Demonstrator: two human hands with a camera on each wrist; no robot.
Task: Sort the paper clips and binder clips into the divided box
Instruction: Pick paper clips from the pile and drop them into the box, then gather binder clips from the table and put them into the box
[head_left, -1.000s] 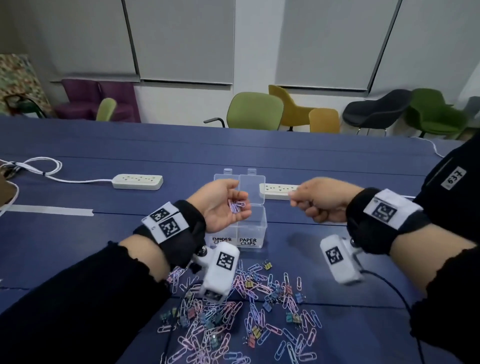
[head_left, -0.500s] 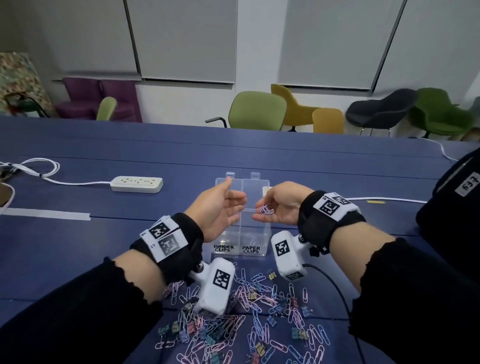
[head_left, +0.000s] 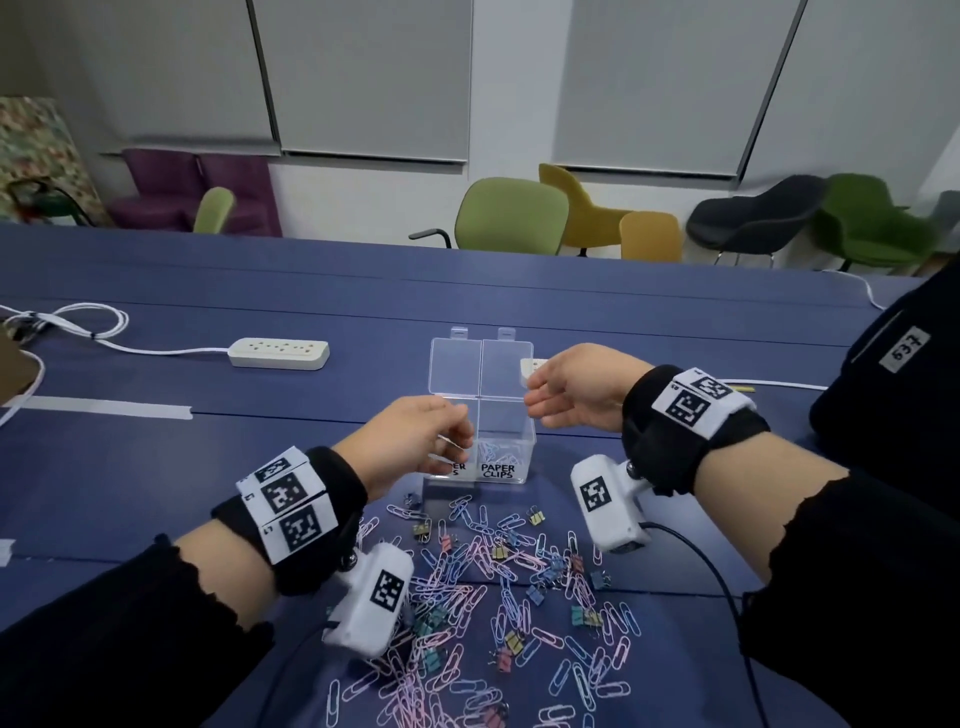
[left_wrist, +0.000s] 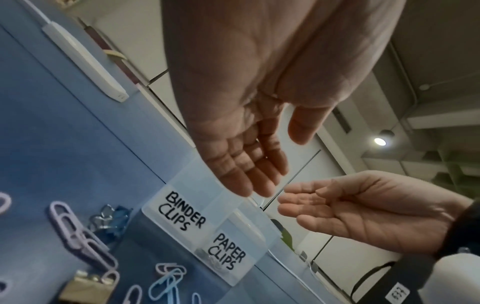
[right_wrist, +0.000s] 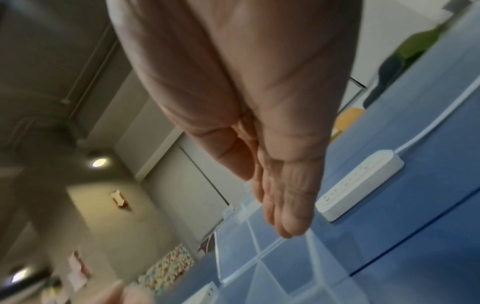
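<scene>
Head cam: left hand (head_left: 415, 441) hovers over the binder side of the clear divided box (head_left: 506, 441), right hand (head_left: 576, 389) over the paper side, both empty. A few paper clips (head_left: 496, 457) sit in the PAPER CLIPS half; the mixed pile (head_left: 493, 587) lies on the blue table (head_left: 156, 467) just in front. Left wrist cam: left fingers (left_wrist: 249, 176) straight, together, holding nothing. Right wrist cam: right fingers (right_wrist: 283, 214) straight, pressed together above the box lid (right_wrist: 239, 246).
</scene>
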